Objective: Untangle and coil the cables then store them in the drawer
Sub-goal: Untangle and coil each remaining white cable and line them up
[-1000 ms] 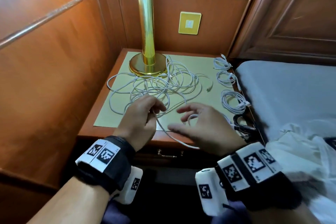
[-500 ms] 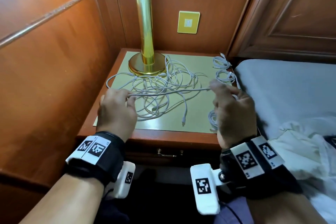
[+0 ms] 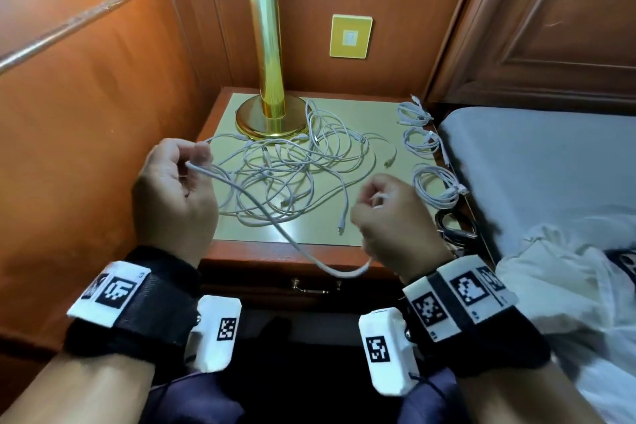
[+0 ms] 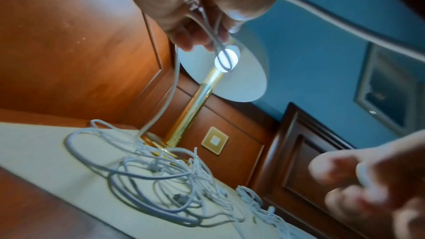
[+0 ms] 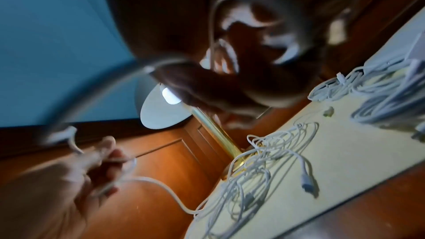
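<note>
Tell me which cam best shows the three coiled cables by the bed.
Head view: all three coiled cables lie in a row along the nightstand's right edge. Right wrist shows them blurred and cropped. Left wrist catches only part, at the frame's bottom.

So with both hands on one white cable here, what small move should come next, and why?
Probably wind the first loop. The left hand and the right hand pinch the same white cable, which sags slack between them while its far part trails into the tangled pile. Three coiled bundles already sit aside.
</note>
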